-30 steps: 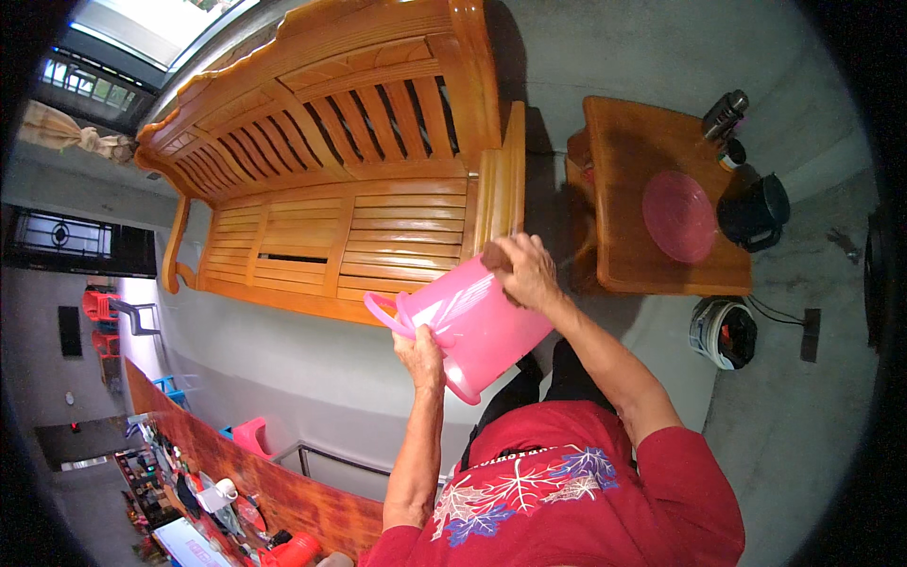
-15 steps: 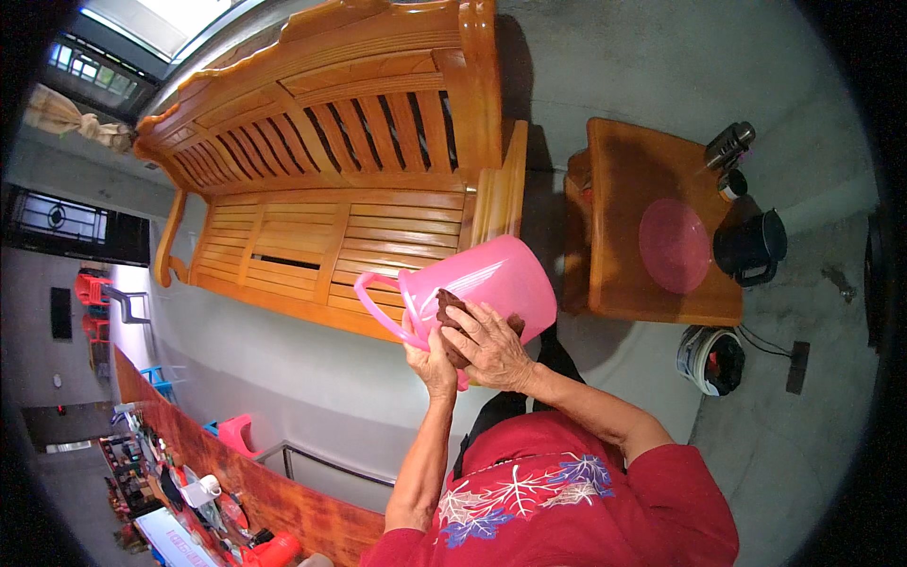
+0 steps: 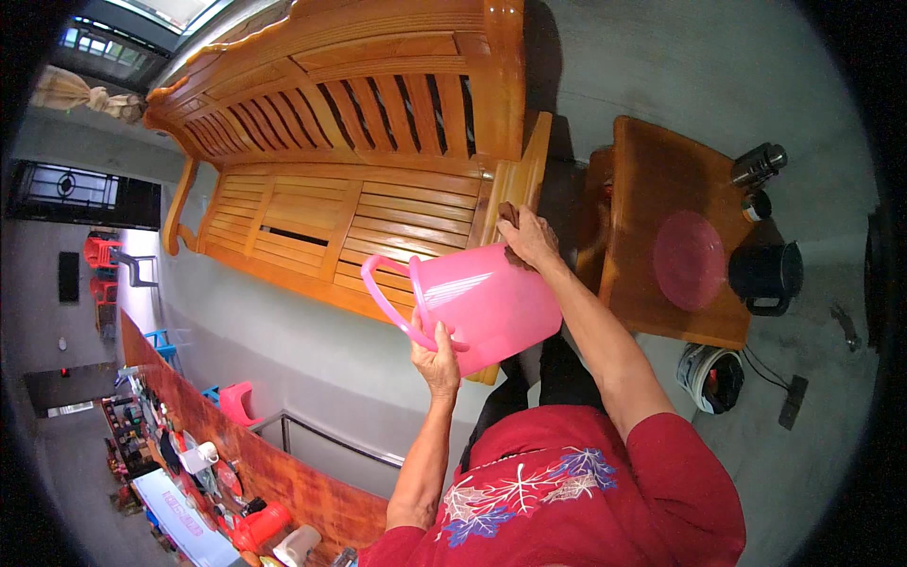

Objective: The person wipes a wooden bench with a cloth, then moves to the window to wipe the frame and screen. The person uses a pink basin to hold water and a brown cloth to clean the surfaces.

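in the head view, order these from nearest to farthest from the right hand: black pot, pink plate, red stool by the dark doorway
Measured from the right hand:
1. Pink plate, on the wooden side table to its right.
2. Black pot, just past the plate.
3. Red stool, far off to the left.

bucket (image 3: pixel 491 302): glossy pink plastic; bench (image 3: pixel 359 161): varnished slatted wood; side table (image 3: pixel 652 189): smooth wood; floor (image 3: pixel 661 57): matt grey
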The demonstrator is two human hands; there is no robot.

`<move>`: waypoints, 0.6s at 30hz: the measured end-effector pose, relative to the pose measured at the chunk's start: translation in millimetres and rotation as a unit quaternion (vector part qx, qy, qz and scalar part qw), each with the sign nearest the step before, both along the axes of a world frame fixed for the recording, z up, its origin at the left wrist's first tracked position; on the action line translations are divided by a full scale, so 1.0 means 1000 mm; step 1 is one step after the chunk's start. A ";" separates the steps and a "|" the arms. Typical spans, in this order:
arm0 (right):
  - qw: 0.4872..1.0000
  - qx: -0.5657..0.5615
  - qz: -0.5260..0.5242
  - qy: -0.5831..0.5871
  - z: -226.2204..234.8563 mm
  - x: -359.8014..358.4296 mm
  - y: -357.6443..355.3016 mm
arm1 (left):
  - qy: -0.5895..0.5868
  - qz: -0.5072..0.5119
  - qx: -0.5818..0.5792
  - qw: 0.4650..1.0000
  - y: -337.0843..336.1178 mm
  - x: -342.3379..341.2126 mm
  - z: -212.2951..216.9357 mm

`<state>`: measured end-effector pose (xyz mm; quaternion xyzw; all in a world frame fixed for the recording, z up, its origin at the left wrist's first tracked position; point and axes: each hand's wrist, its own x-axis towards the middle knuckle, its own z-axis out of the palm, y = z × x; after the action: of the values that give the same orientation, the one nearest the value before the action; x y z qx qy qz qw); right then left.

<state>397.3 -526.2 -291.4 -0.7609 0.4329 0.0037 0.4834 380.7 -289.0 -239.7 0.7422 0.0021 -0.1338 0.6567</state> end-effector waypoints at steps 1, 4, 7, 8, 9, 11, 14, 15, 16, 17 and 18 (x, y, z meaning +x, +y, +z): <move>0.998 -0.049 0.034 0.010 0.029 0.004 0.013 | 0.001 0.000 -0.004 1.000 0.004 0.002 -0.002; 0.973 -0.079 0.168 -0.134 0.036 -0.001 0.055 | -0.001 -0.026 -0.018 0.999 0.010 0.008 -0.007; 0.899 -0.156 0.214 -0.349 0.042 -0.028 0.112 | -0.036 -0.033 -0.015 0.999 0.019 0.009 -0.017; 0.870 -0.135 0.243 -0.408 0.051 -0.037 0.129 | -0.070 -0.022 -0.013 0.997 0.027 0.010 -0.036; 0.847 -0.159 0.267 -0.431 0.054 -0.051 0.143 | -0.103 -0.014 -0.012 0.995 0.030 0.009 -0.046; 0.855 -0.173 0.257 -0.415 0.039 -0.064 0.154 | -0.068 0.000 0.001 0.998 0.024 -0.002 -0.022; 0.860 -0.236 0.224 -0.392 0.050 -0.047 0.156 | -0.094 -0.004 0.025 0.995 0.030 -0.007 -0.029; 0.879 -0.227 0.187 -0.375 0.051 -0.034 0.154 | -0.084 -0.028 0.038 0.995 0.035 -0.010 -0.030; 0.914 -0.168 0.185 -0.320 0.055 -0.020 0.147 | -0.074 -0.046 0.051 0.995 0.038 -0.012 -0.029; 0.917 -0.171 0.172 -0.317 0.052 -0.004 0.140 | -0.069 -0.024 0.017 0.997 0.035 -0.018 -0.028; 0.936 -0.113 0.176 -0.282 0.047 0.009 0.131 | -0.073 -0.034 0.025 0.996 0.035 -0.019 -0.022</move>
<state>406.7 -394.8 -244.4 -0.8444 0.1353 -0.1751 0.4878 361.3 -254.3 -262.1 0.7659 -0.0681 -0.1017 0.6312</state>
